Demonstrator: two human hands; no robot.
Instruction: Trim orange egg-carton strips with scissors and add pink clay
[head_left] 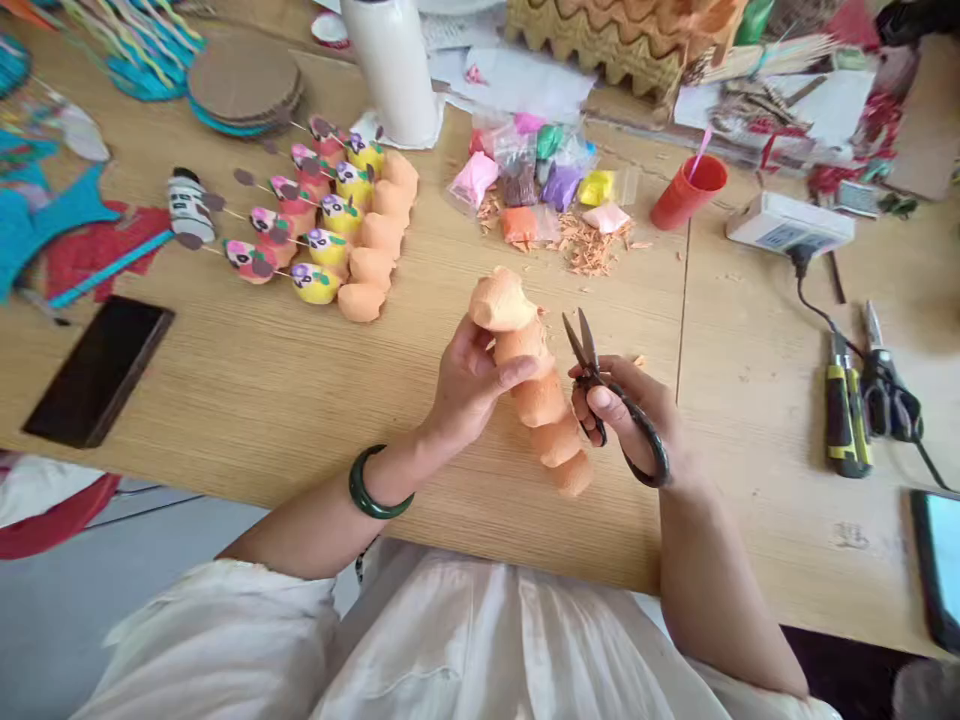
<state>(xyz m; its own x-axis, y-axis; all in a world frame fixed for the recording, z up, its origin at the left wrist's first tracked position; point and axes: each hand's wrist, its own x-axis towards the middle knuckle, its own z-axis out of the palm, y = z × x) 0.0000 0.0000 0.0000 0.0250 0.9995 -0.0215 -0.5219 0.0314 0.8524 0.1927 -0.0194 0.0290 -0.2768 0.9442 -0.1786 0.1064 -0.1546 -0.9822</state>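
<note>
though probably light, stiff and crushable, best to hold the orange carton strip (540, 400) by its bumps, left of and nearer than the red cup (679, 200), pinched in the curled left hand (472, 385), with parted scissors (591, 362) gripped in the right hand (646, 405).

Pale wooden tabletop (300, 400) above grey floor (67, 630).

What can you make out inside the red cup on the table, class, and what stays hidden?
Inside the red cup, a thin pinkish-purple stick leans, its top rising above the rim. The cup's near wall hides the stick's lower end and anything lying deeper.
</note>
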